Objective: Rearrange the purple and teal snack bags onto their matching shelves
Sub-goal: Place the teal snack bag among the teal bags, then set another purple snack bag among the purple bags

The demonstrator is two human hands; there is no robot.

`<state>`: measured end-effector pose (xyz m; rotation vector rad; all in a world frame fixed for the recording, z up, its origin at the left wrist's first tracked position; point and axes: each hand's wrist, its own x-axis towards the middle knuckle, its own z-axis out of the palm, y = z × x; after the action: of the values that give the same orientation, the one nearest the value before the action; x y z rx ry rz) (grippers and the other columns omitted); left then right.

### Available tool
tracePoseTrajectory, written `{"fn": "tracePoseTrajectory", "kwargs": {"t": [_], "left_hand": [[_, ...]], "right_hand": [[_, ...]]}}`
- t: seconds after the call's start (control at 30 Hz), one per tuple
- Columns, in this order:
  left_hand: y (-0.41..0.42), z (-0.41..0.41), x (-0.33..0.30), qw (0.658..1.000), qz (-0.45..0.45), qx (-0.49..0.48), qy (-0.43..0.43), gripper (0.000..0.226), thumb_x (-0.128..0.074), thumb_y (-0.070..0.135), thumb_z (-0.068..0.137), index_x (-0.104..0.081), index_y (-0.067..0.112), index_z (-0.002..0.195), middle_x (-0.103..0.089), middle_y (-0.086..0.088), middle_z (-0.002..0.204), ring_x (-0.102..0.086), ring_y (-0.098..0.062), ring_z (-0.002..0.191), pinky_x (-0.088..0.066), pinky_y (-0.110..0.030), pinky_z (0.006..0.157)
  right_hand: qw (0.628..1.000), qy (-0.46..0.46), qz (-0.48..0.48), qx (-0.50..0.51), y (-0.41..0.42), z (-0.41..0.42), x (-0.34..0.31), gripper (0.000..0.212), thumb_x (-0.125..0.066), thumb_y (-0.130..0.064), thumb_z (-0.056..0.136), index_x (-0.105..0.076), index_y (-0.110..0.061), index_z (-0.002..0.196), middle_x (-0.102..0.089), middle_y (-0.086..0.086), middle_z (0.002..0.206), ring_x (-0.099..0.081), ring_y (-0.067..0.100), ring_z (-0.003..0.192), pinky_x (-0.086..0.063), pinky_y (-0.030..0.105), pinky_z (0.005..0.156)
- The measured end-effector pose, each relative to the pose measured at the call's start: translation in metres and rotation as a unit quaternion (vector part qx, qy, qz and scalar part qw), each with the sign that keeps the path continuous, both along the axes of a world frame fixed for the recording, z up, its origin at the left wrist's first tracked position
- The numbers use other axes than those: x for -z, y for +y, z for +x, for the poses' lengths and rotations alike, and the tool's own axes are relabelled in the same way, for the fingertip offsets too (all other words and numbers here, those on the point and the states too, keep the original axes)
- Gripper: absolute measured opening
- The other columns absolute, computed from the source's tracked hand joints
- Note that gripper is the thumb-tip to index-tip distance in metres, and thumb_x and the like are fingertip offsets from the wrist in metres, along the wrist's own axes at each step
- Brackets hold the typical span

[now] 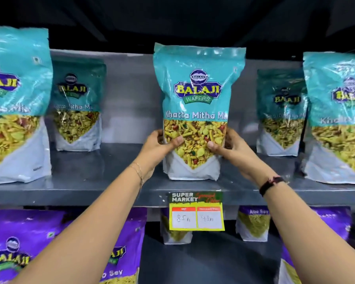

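Note:
A teal Khatta Mitha Mix bag (pixel 197 95) stands upright at the middle of the upper grey shelf (pixel 90 189). My left hand (pixel 158 142) grips its left side and my right hand (pixel 230 146) grips its right side, thumbs on the front. Other teal bags stand on the same shelf: one large at the far left (pixel 14 103), one behind it (pixel 76 103), and two at the right (pixel 281 113) (pixel 338 119). On the lower shelf, purple Aloo Sev bags sit at the left (pixel 25 247), at the back (pixel 253 222), and at the right (pixel 332 222).
A yellow price tag (pixel 196 212) marked Super Market hangs from the upper shelf's front edge, below the held bag. A small bag (pixel 175 232) stands behind the tag on the lower shelf. The dark lower shelf floor (pixel 209 261) lies between the purple bags.

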<state>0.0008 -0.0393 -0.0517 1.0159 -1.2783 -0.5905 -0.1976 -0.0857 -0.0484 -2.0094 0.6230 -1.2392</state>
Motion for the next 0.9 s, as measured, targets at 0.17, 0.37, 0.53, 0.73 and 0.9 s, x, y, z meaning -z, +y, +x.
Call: {"fn": "tracePoseTrajectory", "kwargs": {"t": [0.17,0.37,0.53,0.73,0.9], "left_hand": [[0.012,-0.004,0.002,0.999,0.006,-0.004,-0.034,0.06,-0.07,0.042,0.059,-0.043,0.019,0.107,-0.055,0.008,0.102,-0.052,-0.012,0.102,-0.041,-0.017,0.079],[0.067,0.0,0.039,0.941,-0.16,-0.249,-0.164,0.045,-0.058,0.028,0.081,-0.045,0.015,0.123,-0.049,0.007,0.122,-0.045,-0.006,0.117,-0.031,-0.01,0.097],[0.117,0.025,0.132,0.878,-0.209,-0.36,-0.237,0.037,-0.05,0.01,0.084,-0.045,0.0,0.119,-0.044,-0.006,0.126,-0.04,-0.017,0.121,-0.028,-0.025,0.106],[0.144,0.075,0.257,0.906,-0.008,-0.366,-0.211,0.046,-0.057,-0.001,0.077,-0.042,-0.006,0.12,-0.046,-0.02,0.126,-0.035,-0.018,0.12,-0.018,-0.007,0.104],[0.137,0.113,0.314,0.938,0.183,-0.281,-0.088,0.083,-0.068,0.001,0.07,-0.015,0.002,0.135,-0.025,-0.022,0.144,-0.027,-0.034,0.133,-0.02,-0.046,0.114]], "right_hand": [[0.997,0.037,-0.012,0.063,0.015,0.001,0.002,0.088,-0.06,-0.051,0.064,-0.021,-0.018,0.135,-0.04,0.005,0.143,-0.041,0.014,0.126,-0.032,0.035,0.109],[0.943,-0.045,-0.288,0.163,0.1,0.022,0.045,0.06,-0.053,-0.039,0.084,-0.03,-0.016,0.134,-0.038,-0.009,0.136,-0.033,0.002,0.128,-0.027,0.015,0.105],[0.946,0.069,-0.317,0.001,0.141,0.064,0.136,0.042,-0.045,-0.025,0.089,-0.034,-0.016,0.129,-0.039,-0.005,0.136,-0.036,0.007,0.128,-0.031,0.021,0.107],[0.98,0.185,-0.067,-0.012,0.112,0.1,0.246,0.049,-0.053,-0.025,0.087,-0.035,-0.018,0.132,-0.032,-0.011,0.138,-0.033,0.01,0.13,-0.02,0.008,0.105],[0.97,0.231,0.08,-0.017,0.082,0.132,0.3,0.078,-0.066,-0.028,0.078,-0.019,-0.013,0.138,-0.026,0.007,0.148,-0.026,0.018,0.135,-0.015,0.01,0.101]]}}
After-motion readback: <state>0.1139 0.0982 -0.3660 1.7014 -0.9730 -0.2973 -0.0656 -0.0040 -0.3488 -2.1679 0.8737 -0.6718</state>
